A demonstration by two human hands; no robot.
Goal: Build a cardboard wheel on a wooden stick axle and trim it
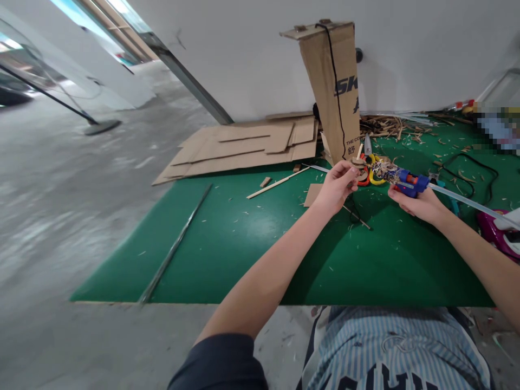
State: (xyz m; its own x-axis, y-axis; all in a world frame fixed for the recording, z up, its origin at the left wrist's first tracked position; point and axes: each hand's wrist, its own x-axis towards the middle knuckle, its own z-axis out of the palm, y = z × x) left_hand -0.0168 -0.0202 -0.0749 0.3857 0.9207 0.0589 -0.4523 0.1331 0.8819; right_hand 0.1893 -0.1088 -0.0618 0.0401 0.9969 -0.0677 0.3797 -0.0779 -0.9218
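Note:
My right hand (420, 205) is wrapped round a blue hot glue gun (412, 183), with a long clear glue stick (467, 199) sticking out of its back. Cardboard scraps and fibres (385, 169) cover the gun's nozzle end. With pinched fingers, my left hand (340, 184) holds a small brown cardboard piece (358, 162) just left of the nozzle; whether the two touch I cannot tell. Beneath and behind the hands lie scissors with yellow and red handles (377, 176). A tall cardboard stand (335, 97) with a black cord (335, 70) down its front rises behind my left hand.
Flat cardboard sheets (244, 143) lie at the back left of the green table (244, 249). A thin wooden strip (278, 183) and a bundle of clear sticks (176, 244) lie on the left. Shredded cardboard (385, 127), a black cable (489, 173) and a magenta object (493, 235) are on the right.

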